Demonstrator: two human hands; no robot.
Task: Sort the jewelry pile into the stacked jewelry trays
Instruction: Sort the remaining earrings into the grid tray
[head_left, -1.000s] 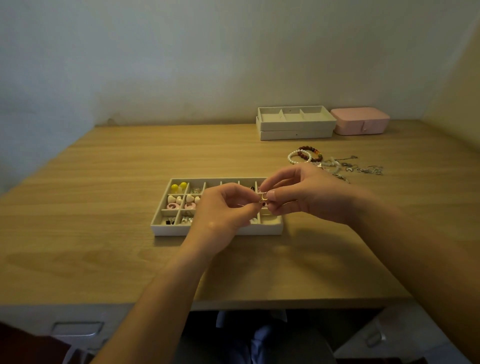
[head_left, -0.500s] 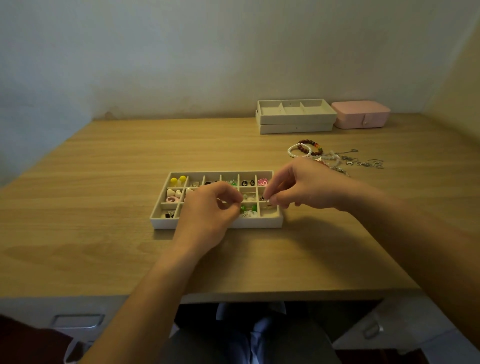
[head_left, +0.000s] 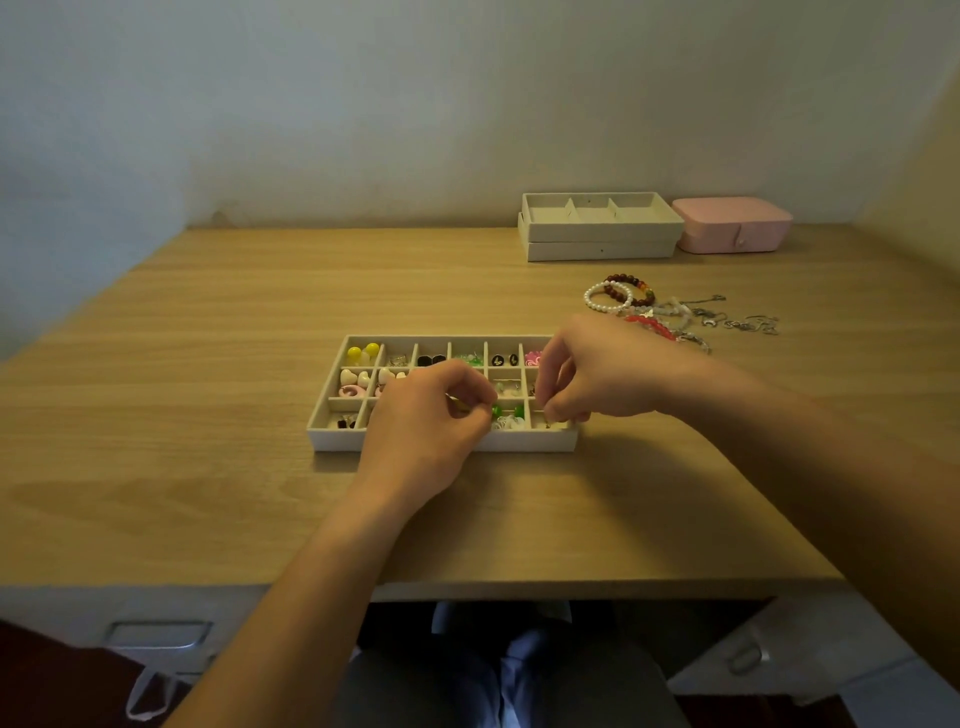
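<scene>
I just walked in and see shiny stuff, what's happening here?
A person is sorting jewelry. The left hand and right hand are over the divided tray, fingers curled as if pinching pieces too small to see. A pile of bracelets and chains waits unsorted on the right, stacked trays behind it.

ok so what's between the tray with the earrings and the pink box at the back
The unsorted jewelry pile: bead bracelets and thin chains on the table, between the front tray and the pink box. The head view shows it.
</scene>
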